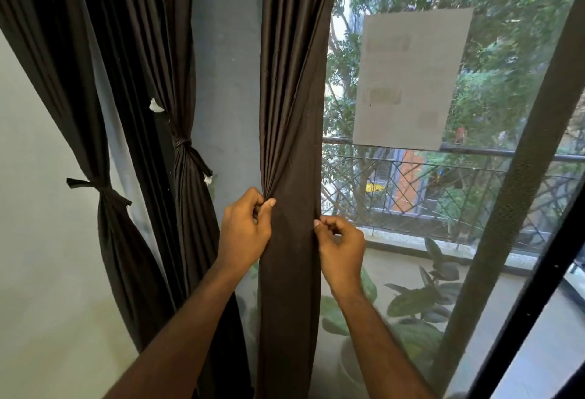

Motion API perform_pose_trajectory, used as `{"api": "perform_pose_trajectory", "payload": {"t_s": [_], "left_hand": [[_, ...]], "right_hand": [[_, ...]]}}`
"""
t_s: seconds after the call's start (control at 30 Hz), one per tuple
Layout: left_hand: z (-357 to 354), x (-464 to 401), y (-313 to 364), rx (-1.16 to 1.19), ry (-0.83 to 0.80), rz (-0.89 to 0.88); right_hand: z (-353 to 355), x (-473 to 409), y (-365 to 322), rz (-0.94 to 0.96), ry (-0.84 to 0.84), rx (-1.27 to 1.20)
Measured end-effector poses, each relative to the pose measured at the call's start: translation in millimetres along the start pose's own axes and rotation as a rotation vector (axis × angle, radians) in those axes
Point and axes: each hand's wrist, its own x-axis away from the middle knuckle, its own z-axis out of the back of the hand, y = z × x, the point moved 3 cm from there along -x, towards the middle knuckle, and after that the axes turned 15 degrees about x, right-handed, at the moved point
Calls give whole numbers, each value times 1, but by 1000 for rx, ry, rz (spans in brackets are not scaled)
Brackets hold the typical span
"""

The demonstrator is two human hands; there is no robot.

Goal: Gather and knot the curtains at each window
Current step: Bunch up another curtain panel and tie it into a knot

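Head view: the dark curtain (289,145) hangs straight between both hands, its long axis vertical. Left hand (245,230) pinches gathered pleats at its left edge; right hand (342,248) pinches the right hem, level and equally near. Left of the left hand hang two tied curtains (110,196); right of the right hand, window glass (443,208) and a balcony railing (411,177).

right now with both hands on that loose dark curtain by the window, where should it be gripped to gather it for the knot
Probably at mid-height, where the hands already are. The loose curtain hangs straight and unknotted; the left hand pinches its pleated left edge, the right hand its right edge. Come from both sides and draw the edges together, about level with the knot on the neighbouring tied curtain.
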Motion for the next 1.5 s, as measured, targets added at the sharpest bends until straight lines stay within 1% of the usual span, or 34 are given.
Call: {"api": "perform_pose_trajectory", "payload": {"t_s": [0.03, 0.1, 0.17, 0.23, 0.27, 0.4, 0.5, 0.67, 0.77, 0.83, 0.9, 0.93, 0.97, 1.03, 1.07, 1.13, 1.2, 1.27, 1.33, 1.43, 1.5], "left_hand": [[-1, 0, 1, -89, 12, -24], [-6, 1, 7, -229, 27, -80], [-13, 2, 11, -281, 36, -97], [-18, 3, 10, -262, 40, -73], [-19, 4, 8, -211, 42, -47], [-19, 0, -2, 164, 25, 76], [-20, 1, -1, 269, -19, 111], [-14, 1, -2, 359, -41, 96], [-13, 2, 2, 368, -100, 46], [-13, 0, 2, 322, -126, 13], [-12, -3, -5, 290, -110, 31], [-11, -5, -8, 294, -104, 54], [-10, -5, -11, 309, -107, 75], [-8, -5, -15, 354, -133, 96], [-7, -5, -16, 374, -151, 99], [-4, -5, -17, 390, -177, 100], [-1, -7, -19, 407, -192, 110], [2, -8, -21, 426, -194, 122], [4, -9, -24, 436, -191, 123], [8, -14, -31, 442, -188, 151], [11, -18, -35, 417, -159, 146]], "right_hand": [[2, 7, -2, 61, 79, 38], [5, 26, -14, 262, 195, 131], [1, 40, -26, 467, 179, 201], [-5, 44, -32, 578, 118, 247], [-8, 43, -32, 595, 98, 272], [-18, 32, -34, 594, 53, 358], [-26, 31, -36, 595, 58, 371], [-37, 34, -37, 565, 55, 301], [-43, 32, -36, 561, 55, 277], [-45, 28, -34, 564, 13, 242], [-41, 25, -32, 568, -53, 152], [-36, 22, -31, 540, -51, 78], [-31, 17, -28, 469, -23, -2], [-26, 1, -12, 229, 50, -93], [-26, -7, -4, 97, 39, -99], [-30, -22, 9, -119, -97, -145], [-34, -29, 14, -252, -249, -272], [-36, -33, 14, -249, -317, -315], [-38, -35, 15, -189, -320, -268], [-39, -29, 11, -142, -266, -214], [-37, -24, 9, -117, -155, -134]]}}
